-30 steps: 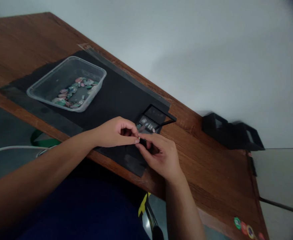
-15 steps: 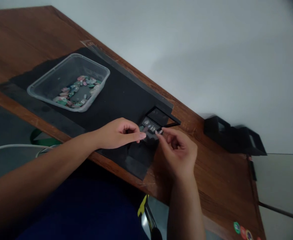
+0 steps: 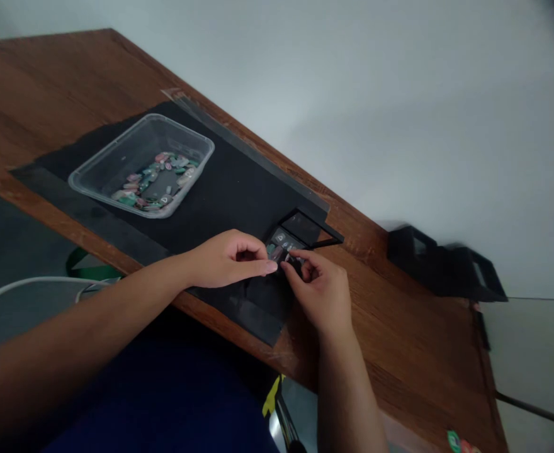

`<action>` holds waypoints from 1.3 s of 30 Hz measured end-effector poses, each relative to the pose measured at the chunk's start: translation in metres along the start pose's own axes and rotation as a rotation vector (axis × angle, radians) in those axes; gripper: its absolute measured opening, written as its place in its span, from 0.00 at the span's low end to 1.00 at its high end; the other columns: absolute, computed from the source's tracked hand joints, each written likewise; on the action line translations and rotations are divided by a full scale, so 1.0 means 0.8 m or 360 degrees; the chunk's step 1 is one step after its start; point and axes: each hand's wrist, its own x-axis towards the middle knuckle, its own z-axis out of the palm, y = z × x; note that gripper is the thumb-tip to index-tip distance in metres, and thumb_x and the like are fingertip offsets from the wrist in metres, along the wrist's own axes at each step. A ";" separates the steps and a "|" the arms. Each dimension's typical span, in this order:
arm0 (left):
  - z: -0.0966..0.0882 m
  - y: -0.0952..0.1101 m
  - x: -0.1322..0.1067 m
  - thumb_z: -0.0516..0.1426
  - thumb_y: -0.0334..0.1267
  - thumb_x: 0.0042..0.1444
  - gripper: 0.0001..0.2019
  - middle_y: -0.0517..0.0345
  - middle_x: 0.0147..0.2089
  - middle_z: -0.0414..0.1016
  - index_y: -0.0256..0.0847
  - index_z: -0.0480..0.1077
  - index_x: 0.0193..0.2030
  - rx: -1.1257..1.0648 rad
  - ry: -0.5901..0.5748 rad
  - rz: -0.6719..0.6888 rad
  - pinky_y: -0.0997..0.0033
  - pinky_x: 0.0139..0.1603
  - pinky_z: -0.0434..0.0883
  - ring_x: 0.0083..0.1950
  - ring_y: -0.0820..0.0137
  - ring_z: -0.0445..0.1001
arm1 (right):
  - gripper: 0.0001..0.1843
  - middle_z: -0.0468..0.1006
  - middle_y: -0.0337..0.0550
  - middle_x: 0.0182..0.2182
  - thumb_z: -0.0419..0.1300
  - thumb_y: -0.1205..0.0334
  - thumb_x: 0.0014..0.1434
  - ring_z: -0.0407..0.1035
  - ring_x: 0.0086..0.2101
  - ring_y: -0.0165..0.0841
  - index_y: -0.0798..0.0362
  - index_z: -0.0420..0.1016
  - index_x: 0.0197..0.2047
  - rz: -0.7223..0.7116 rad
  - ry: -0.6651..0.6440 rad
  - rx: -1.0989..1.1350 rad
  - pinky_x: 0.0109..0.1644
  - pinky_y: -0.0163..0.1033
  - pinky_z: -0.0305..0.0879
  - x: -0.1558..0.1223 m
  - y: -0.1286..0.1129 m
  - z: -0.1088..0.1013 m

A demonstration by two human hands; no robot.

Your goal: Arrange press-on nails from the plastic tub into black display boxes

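Note:
A small black display box (image 3: 281,237) with a hinged, framed lid (image 3: 312,228) standing open lies on the black mat. Small pale and greenish stones sit inside it. My left hand (image 3: 227,258) is closed at the box's left front corner, thumb along the edge and fingers curled behind. Over the box's right part, my right hand (image 3: 322,286) pinches a small pale stone (image 3: 287,257) between thumb and index finger. The fingers partly hide the stone and the box's front.
A clear plastic tub (image 3: 140,167) of pink, green and white stones stands on the black mat (image 3: 239,189) to the left. Black open-fronted holders (image 3: 442,261) sit along the wall at right. The wooden table's front edge (image 3: 230,324) runs below my forearms.
My right hand has moved left, carrying the pinched stone from the box's right edge to over its inside. The left hand stays at the box. The view has shifted slightly.

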 end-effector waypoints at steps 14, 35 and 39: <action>0.000 -0.006 -0.002 0.60 0.51 0.62 0.18 0.62 0.26 0.65 0.37 0.75 0.30 0.0100 -0.0024 0.0031 0.74 0.28 0.58 0.28 0.75 0.60 | 0.13 0.68 0.31 0.18 0.66 0.56 0.58 0.62 0.21 0.28 0.48 0.85 0.45 0.0038 -0.0026 0.0106 0.29 0.36 0.57 0.000 0.000 0.002; 0.002 -0.004 -0.002 0.60 0.48 0.62 0.17 0.62 0.26 0.65 0.37 0.74 0.28 0.0130 0.0002 0.0076 0.75 0.27 0.58 0.26 0.76 0.61 | 0.14 0.68 0.33 0.17 0.65 0.50 0.60 0.63 0.20 0.29 0.48 0.86 0.41 0.0112 -0.0032 0.0031 0.26 0.35 0.56 -0.014 -0.009 -0.003; 0.002 -0.003 -0.003 0.60 0.47 0.62 0.17 0.63 0.26 0.64 0.38 0.73 0.28 0.0119 -0.0005 0.0074 0.75 0.27 0.58 0.27 0.76 0.61 | 0.14 0.69 0.33 0.17 0.65 0.49 0.60 0.64 0.20 0.29 0.48 0.86 0.42 0.0144 -0.0036 -0.0011 0.25 0.35 0.55 -0.014 -0.008 -0.003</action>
